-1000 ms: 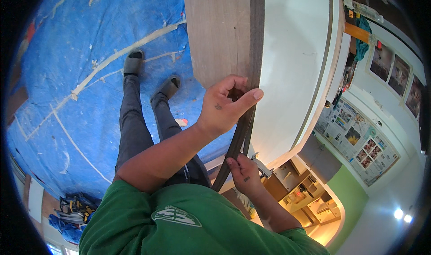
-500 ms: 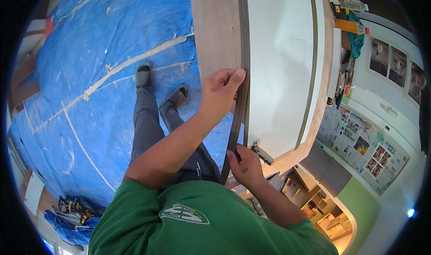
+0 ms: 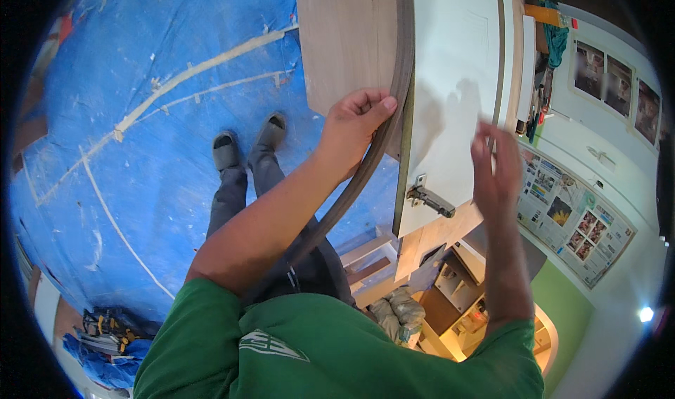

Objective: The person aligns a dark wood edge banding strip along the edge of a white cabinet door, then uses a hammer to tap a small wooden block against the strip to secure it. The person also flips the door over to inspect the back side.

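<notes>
A long dark wood-grain edging strip (image 3: 404, 40) runs along the near edge of a white door panel (image 3: 453, 54). Its lower length bows away from the panel and hangs toward my lap. My left hand (image 3: 357, 128) pinches the strip between thumb and fingers where it leaves the panel's edge. My right hand (image 3: 498, 167) is raised at the panel's right side, off the strip. Its fingers look apart and somewhat blurred, with nothing seen in them. A metal cabinet hinge (image 3: 432, 200) is fixed near the panel's lower corner.
A wooden board (image 3: 344, 40) lies under the panel. Blue sheeting (image 3: 176, 118) with tape lines covers the floor around my slippers. Bottles and tools (image 3: 538, 107) line the far side. Shelving (image 3: 460, 286) and plastic-wrapped bundles (image 3: 399, 313) sit lower right.
My right hand has let go of the strip and moved up and right over the panel. The strip's loose length now bows in a curve. My left hand keeps its pinch.
</notes>
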Tool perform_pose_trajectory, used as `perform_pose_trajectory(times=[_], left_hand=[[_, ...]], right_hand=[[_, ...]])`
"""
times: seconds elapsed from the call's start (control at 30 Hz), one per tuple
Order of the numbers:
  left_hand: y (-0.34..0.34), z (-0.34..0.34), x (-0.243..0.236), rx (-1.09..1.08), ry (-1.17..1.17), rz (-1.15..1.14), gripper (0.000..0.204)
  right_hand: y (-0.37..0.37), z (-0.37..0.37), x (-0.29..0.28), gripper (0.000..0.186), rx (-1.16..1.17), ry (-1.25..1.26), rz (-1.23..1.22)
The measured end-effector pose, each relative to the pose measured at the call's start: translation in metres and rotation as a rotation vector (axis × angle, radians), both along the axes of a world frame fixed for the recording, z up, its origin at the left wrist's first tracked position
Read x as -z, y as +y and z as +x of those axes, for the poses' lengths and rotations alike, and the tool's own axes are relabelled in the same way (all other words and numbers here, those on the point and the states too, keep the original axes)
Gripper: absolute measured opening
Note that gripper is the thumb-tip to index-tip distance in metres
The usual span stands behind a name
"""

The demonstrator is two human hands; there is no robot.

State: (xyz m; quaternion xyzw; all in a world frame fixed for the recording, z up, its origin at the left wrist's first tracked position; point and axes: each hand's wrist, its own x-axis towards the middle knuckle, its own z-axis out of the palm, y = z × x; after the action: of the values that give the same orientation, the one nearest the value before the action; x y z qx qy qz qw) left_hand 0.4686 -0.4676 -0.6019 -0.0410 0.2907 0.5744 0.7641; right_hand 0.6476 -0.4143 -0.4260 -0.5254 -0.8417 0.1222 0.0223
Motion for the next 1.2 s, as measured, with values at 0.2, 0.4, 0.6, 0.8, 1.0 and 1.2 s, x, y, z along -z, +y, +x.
perform_pose_trajectory(times=[0.2, 0.4, 0.6, 0.8, 1.0, 1.2], left_hand=[[-0.001, 0.016, -0.001, -0.188, 0.080, 0.075, 0.039], [-0.001, 0.029, -0.006, -0.298, 0.365, 0.104, 0.055], [-0.001, 0.042, -0.005, -0.390, 0.367, 0.104, 0.060], [0.001, 0.053, -0.001, -0.419, 0.389, 0.097, 0.059], [0.003, 0.056, 0.000, -0.425, 0.383, 0.097, 0.055], [0.002, 0.057, -0.001, -0.447, 0.423, 0.085, 0.055]], right_hand=[[0.088, -0.026, 0.087, 0.046, -0.395, 0.136, 0.171], [0.092, -0.026, 0.102, 0.049, -0.557, 0.124, 0.230], [0.094, -0.025, 0.106, 0.051, -0.570, 0.112, 0.212], [0.093, -0.025, 0.105, 0.053, -0.564, 0.113, 0.195], [0.096, -0.022, 0.106, 0.055, -0.564, 0.096, 0.186], [0.096, -0.023, 0.106, 0.054, -0.580, 0.090, 0.192]])
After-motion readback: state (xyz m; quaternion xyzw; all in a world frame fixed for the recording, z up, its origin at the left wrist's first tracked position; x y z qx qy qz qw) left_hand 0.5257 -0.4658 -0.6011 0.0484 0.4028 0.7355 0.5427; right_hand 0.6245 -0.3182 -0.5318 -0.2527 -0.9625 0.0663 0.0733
